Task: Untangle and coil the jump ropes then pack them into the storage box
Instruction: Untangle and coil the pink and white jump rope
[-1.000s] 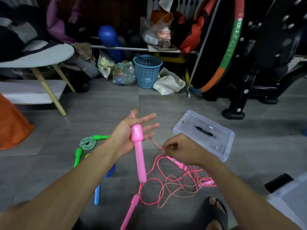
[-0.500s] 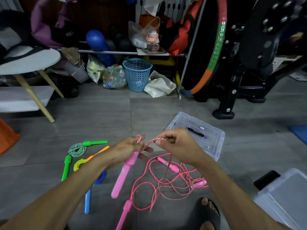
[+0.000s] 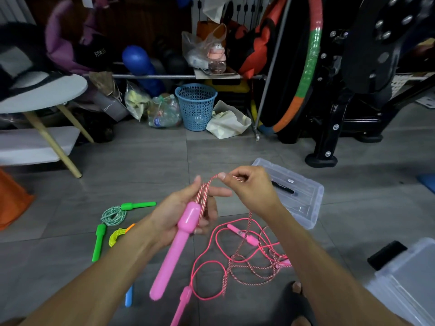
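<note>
My left hand [image 3: 182,214] grips a fat pink handle [image 3: 174,252] and a loop of red-and-white twisted rope [image 3: 204,196] laid across its palm. My right hand [image 3: 249,189] pinches that rope just above the left fingers. The rest of the twisted rope hangs down into a tangle [image 3: 256,262] with a thin pink rope [image 3: 211,267] on the floor. A coiled green rope [image 3: 114,215] lies at left, with yellow-orange [image 3: 117,236] and blue [image 3: 129,297] ropes partly hidden behind my left arm. A clear lid [image 3: 303,196] lies beyond my right hand; a clear box [image 3: 409,285] sits at right.
A black phone [image 3: 386,254] lies by the box. My sandalled foot [image 3: 295,300] is near the tangle. A blue basket [image 3: 195,105], bags, a hoop [image 3: 306,74] and black exercise gear [image 3: 353,85] line the back; a white round table [image 3: 44,95] and an orange cone [image 3: 11,201] stand left.
My right hand has brought the twisted rope up and over my left hand, laying a loop across the palm. The pink handle now points down to the left.
</note>
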The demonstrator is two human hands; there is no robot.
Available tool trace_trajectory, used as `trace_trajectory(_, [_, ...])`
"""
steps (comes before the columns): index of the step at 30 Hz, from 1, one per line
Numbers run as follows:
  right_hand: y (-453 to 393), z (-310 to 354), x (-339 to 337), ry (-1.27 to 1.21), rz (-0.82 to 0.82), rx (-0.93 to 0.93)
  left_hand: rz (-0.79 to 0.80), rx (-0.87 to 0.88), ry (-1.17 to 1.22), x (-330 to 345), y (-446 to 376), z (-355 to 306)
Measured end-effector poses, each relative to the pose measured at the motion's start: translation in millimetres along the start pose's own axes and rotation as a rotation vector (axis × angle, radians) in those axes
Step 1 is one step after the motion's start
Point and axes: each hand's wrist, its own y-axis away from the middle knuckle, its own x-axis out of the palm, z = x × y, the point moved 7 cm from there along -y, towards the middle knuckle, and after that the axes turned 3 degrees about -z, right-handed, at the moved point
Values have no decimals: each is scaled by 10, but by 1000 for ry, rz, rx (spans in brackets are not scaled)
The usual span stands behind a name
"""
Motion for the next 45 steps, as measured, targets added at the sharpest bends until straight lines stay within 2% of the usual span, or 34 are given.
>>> trace_trajectory(3, [0, -139, 128, 29, 100, 86, 41, 141, 112, -107, 2, -160])
trace_trajectory(7, [12, -332, 201, 36, 197, 168, -177, 254, 263, -393, 72, -423])
trace_trajectory(10, [28, -492, 162, -178, 137, 341, -375, 357, 512, -686, 186, -623])
trace_trajectory(12, [24, -491, 119, -396, 83, 397, -423, 408, 601, -814, 245, -702])
trace_trajectory(14, [21, -381, 78, -475, 84, 367, -460, 410, 546, -884, 270, -739])
trace_trajectory(15, [24, -301, 64, -436, 102, 322, -469, 408, 505, -911, 264, -741])
trace_trajectory(18, [76, -101, 116, -81, 194, 159, -441, 396, 401, -897, 247, -732])
trace_trajectory(20, [146, 4, 240, 34, 307, 92, -423, 388, 317, -857, 246, -710])
trace_trajectory(24, [307, 222, 437, -80, 570, 66, -461, 370, 107, -761, 258, -671])
trace_trajectory(31, [353, 414, 484, -294, 683, 92, -346, 197, -389, -446, 159, -304])
trace_trajectory(33, [325, 413, 474, -282, 638, 89, -281, 120, -507, -378, 156, -179])
trace_trajectory(37, [164, 382, 300, -255, 364, 57, -250, 29, -625, -361, 221, -121])
trace_trajectory(42, [78, 358, 181, -235, 156, 26, -56, -72, -519, -322, 254, -55])
trace_trajectory(45, [45, 259, 163, -220, 77, 58, -42, -24, -301, -279, 265, -122])
